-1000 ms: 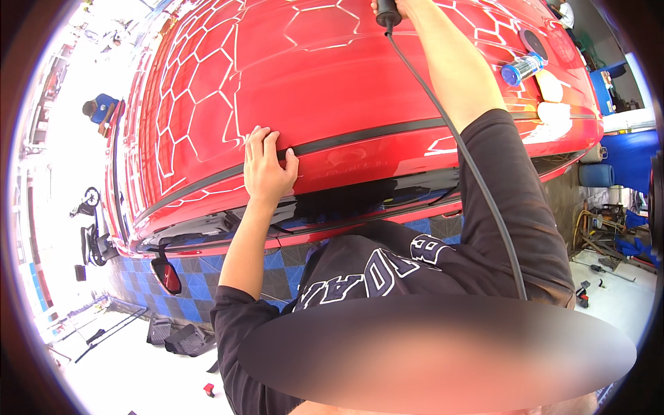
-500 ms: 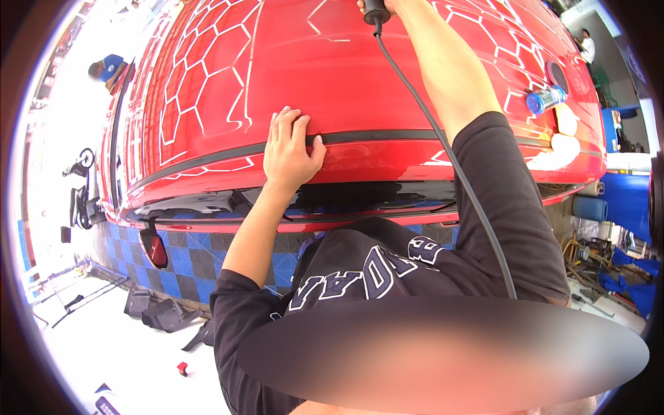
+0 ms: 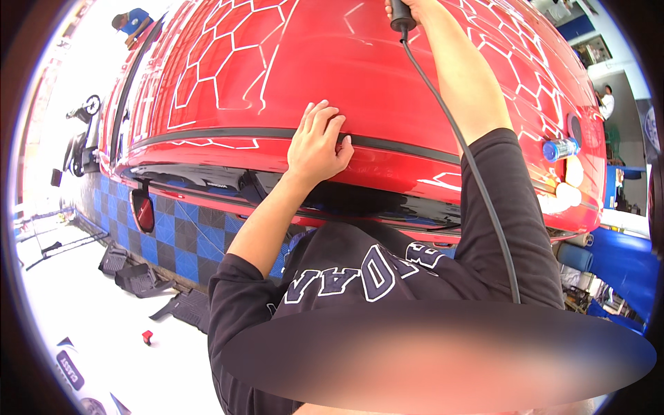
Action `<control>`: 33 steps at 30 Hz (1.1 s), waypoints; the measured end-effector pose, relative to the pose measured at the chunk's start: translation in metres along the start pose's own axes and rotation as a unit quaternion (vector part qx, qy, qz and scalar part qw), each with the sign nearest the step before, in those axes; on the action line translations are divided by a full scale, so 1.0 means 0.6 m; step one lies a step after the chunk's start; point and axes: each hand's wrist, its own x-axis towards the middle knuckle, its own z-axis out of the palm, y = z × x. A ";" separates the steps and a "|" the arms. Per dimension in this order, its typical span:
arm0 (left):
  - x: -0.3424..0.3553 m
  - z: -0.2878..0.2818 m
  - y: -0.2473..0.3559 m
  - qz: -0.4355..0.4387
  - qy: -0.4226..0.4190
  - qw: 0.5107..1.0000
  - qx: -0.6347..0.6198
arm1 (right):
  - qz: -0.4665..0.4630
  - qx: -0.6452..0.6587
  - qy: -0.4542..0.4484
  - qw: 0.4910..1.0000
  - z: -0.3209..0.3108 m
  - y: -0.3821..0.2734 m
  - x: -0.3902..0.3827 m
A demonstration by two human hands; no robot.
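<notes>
The right hand [image 3: 418,10] grips one corded tool [image 3: 401,18]. The left hand [image 3: 318,144], empty, loosely spread, touches one red roof's [image 3: 387,90] near edge, closer to one bottle [image 3: 561,149] than before.

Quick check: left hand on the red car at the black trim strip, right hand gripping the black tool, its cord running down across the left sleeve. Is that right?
No: the head view shows the cord crossing the right sleeve, not the left. The rest stands: left hand on the red car at the black trim strip, right hand gripping the black tool.
</notes>
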 end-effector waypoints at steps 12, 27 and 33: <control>0.004 0.002 0.002 -0.002 0.003 1.000 0.006 | 0.012 -0.028 -0.048 0.998 -0.005 0.006 -0.011; 0.004 0.002 0.004 0.007 0.010 1.000 -0.004 | -0.007 0.005 0.015 1.000 0.045 -0.011 0.013; 0.003 0.000 0.002 0.006 0.009 1.000 0.003 | 0.000 -0.039 -0.078 0.996 0.043 -0.010 -0.006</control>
